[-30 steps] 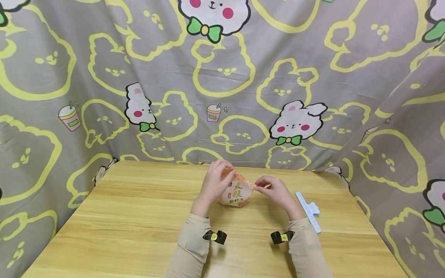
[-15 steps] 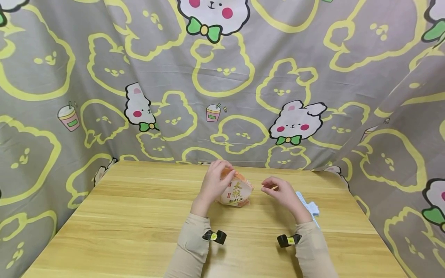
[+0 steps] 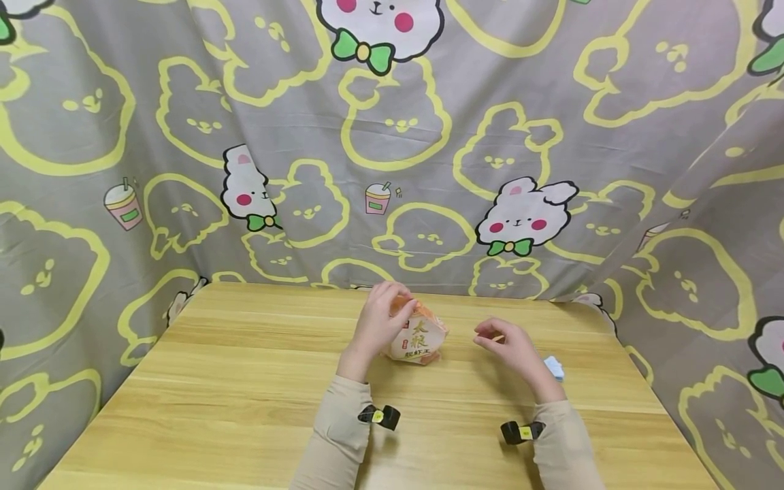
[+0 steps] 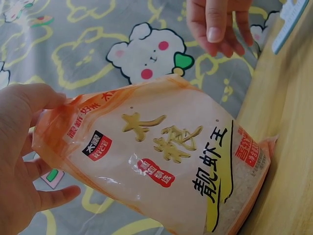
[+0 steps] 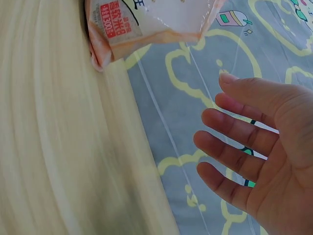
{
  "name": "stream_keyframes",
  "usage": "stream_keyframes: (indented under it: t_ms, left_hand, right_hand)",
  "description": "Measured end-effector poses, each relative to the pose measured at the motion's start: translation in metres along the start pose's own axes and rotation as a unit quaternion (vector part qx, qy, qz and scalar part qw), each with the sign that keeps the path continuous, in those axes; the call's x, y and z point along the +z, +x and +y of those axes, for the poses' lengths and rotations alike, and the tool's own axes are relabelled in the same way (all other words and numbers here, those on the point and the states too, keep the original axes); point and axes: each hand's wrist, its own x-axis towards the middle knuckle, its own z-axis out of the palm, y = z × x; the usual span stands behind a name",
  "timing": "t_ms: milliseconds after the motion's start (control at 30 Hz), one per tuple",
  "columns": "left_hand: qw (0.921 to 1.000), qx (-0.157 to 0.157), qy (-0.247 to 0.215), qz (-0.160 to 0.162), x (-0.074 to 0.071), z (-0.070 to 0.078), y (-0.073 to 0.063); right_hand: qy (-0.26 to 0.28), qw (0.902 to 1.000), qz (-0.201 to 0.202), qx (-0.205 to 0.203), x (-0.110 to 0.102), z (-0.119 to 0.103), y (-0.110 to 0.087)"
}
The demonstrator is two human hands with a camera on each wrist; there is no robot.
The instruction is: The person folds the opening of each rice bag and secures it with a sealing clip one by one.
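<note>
A small orange and white bag of rice (image 3: 418, 341) with gold and black lettering stands on the table, its grains showing through the lower part in the left wrist view. My left hand (image 3: 380, 323) pinches the bag's folded orange top at its upper left corner. Apart from the bag, to its right, my right hand (image 3: 511, 348) is in the air with loosely bent fingers and nothing in them. Beyond that wrist lies a light blue bag clip (image 3: 554, 368), mostly covered by the right arm in the head view. Part of the clip (image 4: 291, 22) also shows in the left wrist view.
A wooden table (image 3: 233, 381) carries the bag and the clip. Behind it and along both sides hangs a grey curtain (image 3: 306, 136) printed with rabbits and drink cups. Black wrist cameras are strapped on both sleeves.
My right hand has let go of the bag's right upper corner and moved away to the right, its arm now covering most of the clip. The left hand and the bag stay in place.
</note>
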Motion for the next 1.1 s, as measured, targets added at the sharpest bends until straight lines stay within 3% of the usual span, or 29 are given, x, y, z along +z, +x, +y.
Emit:
stream_keyframes:
  t_ms: [667,1100]
  left_hand:
    - [0.9999,-0.012,-0.004,-0.005,0.000,0.000,0.000]
    - [0.9999,-0.014,0.001,-0.007,0.001,-0.002,-0.001]
  right_hand:
    - [-0.018,0.9995,-0.002,0.028,-0.014,0.024,-0.021]
    - [-0.011,0.9989,0.026,0.037,-0.022,0.033,-0.032]
